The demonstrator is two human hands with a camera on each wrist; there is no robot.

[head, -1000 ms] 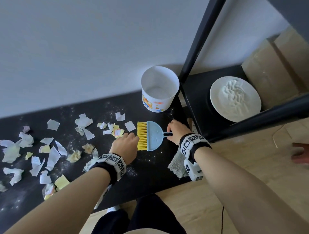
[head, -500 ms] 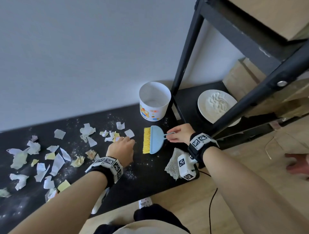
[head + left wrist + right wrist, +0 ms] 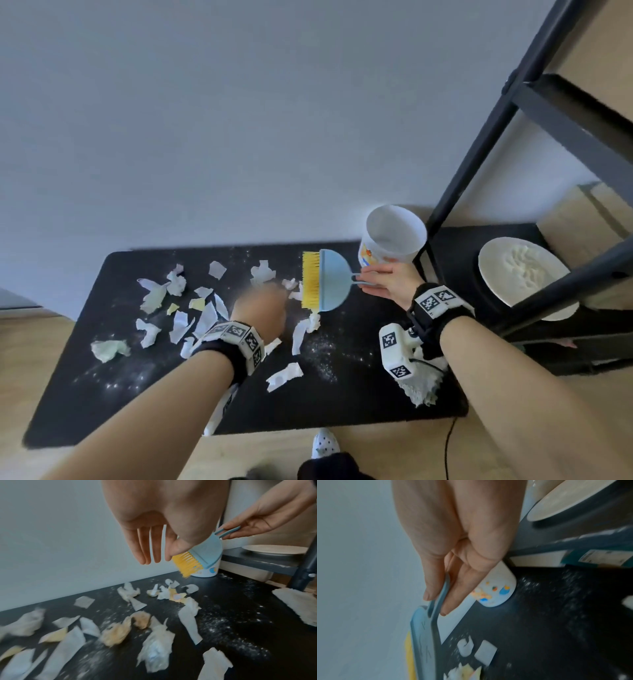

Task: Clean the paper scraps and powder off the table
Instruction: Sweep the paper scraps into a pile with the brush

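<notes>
Pinched by its thin looped handle between thumb and fingers of the right hand point(image 3: 388, 282), a small blue brush point(image 3: 330, 281) with yellow bristles is held clear above the black table point(image 3: 359, 404), bristles pointing left in the head view and slanting downward in the left wrist view. No contact between the bristles and the tabletop is seen. The left hand point(image 3: 258, 313) is blurred in the head view, just left of the bristles; from the left wrist view its fingers point(image 3: 145, 547) are shown straight, close together and pointing down, with nothing held. Torn paper scraps point(image 3: 178, 313), white and pale yellow, are scattered over the left and middle of the table, some crumpled, some in long strips, and a few lie beneath the raised brush. White powder point(image 3: 323, 356) is dusted in speckled patches among the scraps and to their right. A white bucket point(image 3: 394, 236) with coloured cartoon marks stands at the back right of the table, against the wall and just behind the right hand. A pale cloth point(image 3: 419, 383) lies at the table's right edge, partly hidden by the right wrist. To the right, a black metal shelf point(image 3: 479, 144) is seen, with a white plate point(image 3: 513, 274) of white powder resting on its low tier.
</notes>
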